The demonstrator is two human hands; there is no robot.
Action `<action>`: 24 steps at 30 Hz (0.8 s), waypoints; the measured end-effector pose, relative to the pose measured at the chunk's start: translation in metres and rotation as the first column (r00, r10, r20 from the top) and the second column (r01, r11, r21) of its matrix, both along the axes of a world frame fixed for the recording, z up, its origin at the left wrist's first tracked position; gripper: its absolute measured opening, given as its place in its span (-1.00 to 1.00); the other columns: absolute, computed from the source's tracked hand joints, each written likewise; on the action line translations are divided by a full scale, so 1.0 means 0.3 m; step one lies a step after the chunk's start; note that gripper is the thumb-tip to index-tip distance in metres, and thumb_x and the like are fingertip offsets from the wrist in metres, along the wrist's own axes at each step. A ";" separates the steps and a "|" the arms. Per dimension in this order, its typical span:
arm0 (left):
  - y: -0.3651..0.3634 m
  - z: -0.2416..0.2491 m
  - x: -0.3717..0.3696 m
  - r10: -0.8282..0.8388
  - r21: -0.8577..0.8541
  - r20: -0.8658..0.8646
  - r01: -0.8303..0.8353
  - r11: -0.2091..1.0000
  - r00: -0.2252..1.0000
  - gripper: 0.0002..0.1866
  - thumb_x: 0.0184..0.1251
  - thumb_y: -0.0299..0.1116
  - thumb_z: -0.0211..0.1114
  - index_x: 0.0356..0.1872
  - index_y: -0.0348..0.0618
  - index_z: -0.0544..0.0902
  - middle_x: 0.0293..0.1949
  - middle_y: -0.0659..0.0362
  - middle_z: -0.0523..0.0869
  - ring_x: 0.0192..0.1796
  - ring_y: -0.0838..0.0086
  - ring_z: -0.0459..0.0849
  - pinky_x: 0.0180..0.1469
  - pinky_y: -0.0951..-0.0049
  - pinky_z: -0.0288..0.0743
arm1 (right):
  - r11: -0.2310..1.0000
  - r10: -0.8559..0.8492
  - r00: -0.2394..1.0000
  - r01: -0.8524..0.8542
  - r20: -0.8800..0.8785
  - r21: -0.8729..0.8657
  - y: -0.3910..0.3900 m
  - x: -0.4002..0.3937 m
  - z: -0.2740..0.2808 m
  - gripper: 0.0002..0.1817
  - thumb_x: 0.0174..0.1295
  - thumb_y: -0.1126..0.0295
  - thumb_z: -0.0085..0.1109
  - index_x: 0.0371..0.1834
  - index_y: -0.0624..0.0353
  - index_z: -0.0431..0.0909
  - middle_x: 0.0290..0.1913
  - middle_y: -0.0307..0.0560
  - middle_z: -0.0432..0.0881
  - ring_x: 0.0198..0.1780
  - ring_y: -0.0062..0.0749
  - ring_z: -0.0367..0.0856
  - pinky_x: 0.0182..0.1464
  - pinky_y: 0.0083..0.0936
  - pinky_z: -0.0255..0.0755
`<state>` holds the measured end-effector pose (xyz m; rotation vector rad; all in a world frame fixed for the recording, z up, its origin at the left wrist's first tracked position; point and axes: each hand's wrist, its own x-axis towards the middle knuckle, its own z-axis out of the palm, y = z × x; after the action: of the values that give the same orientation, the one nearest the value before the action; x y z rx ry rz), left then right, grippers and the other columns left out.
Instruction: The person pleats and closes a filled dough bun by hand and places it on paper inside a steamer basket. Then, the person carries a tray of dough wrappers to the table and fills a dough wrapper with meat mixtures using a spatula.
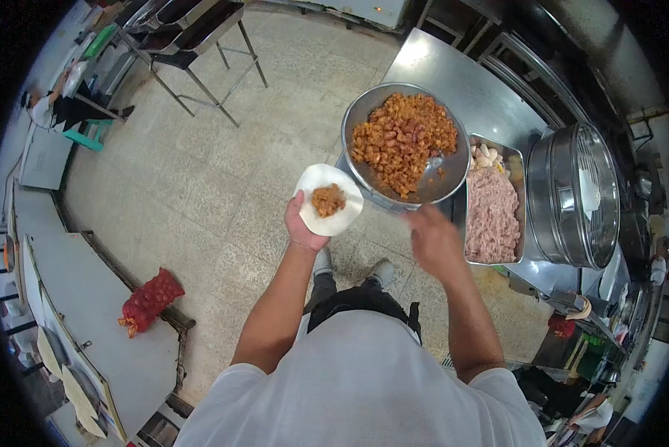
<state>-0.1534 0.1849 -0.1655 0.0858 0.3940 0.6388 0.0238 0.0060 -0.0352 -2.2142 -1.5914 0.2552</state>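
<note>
My left hand (304, 226) is closed on the edge of a round white dough wrapper (343, 216), with the thumb along its left side. A small mound of orange-brown filling (327, 200) sits in the middle of the wrapper. My right hand (433, 237) is just below the near rim of a large metal bowl (465, 167). Motion smears its fingers, so I cannot make out whether they hold anything. Chunky orange-brown filling (401, 141) is heaped in the bowl, and bare metal shows at its lower right.
Right of the bowl, a metal tray (523, 201) holds pink minced meat (492, 212) and pale pieces (485, 156). Stacked steamers (565, 194) stand beside it on the steel table (439, 63). A red net sack (152, 302) lies at left; a metal stand (200, 52) is farther off.
</note>
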 end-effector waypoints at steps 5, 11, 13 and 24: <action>0.059 -0.057 -0.029 0.025 -0.029 0.173 -0.020 0.999 0.985 -0.25 0.32 0.13 0.17 0.39 -0.19 0.36 0.31 -0.11 0.50 0.35 -0.07 0.46 0.42 -0.19 0.26 | 0.971 -0.222 0.965 0.232 0.140 -0.063 0.075 0.110 -0.029 -0.72 0.14 0.51 0.06 -0.06 0.20 0.60 -0.12 0.19 0.60 -0.16 0.14 0.68 -0.11 -0.03 0.56; 0.124 -0.042 0.015 0.020 0.047 0.016 -0.021 0.999 1.000 -0.28 0.35 0.10 0.15 0.37 -0.21 0.37 0.29 -0.10 0.52 0.33 -0.05 0.48 0.41 -0.15 0.29 | 0.937 -0.229 0.963 0.257 0.140 -0.235 0.166 0.097 -0.101 -0.72 0.16 0.51 0.03 -0.06 0.22 0.60 -0.13 0.18 0.64 -0.14 0.15 0.70 -0.10 -0.06 0.60; 0.151 -0.035 0.042 -0.002 0.058 0.005 0.002 0.998 1.000 -0.30 0.36 0.07 0.14 0.37 -0.22 0.38 0.29 -0.10 0.52 0.32 -0.05 0.49 0.41 -0.13 0.30 | 0.946 -0.248 0.961 0.268 0.123 -0.184 0.171 0.067 -0.125 -0.71 0.16 0.52 0.03 -0.05 0.21 0.60 -0.12 0.18 0.65 -0.15 0.15 0.70 -0.11 -0.05 0.60; 0.176 0.033 0.132 -0.120 0.066 -0.038 0.122 0.990 0.992 -0.39 0.43 -0.03 0.09 0.37 -0.19 0.36 0.29 -0.09 0.51 0.31 -0.02 0.50 0.39 -0.13 0.32 | 0.950 -0.232 0.963 0.255 -0.140 0.180 0.103 -0.027 -0.166 -0.64 0.10 0.66 0.10 0.00 0.22 0.60 -0.18 0.16 0.63 -0.17 0.12 0.63 -0.10 -0.13 0.51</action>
<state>-0.1136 0.2377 -0.1555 0.1847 0.3963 0.5313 0.0155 0.0370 -0.0849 -2.1712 -1.2104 0.1451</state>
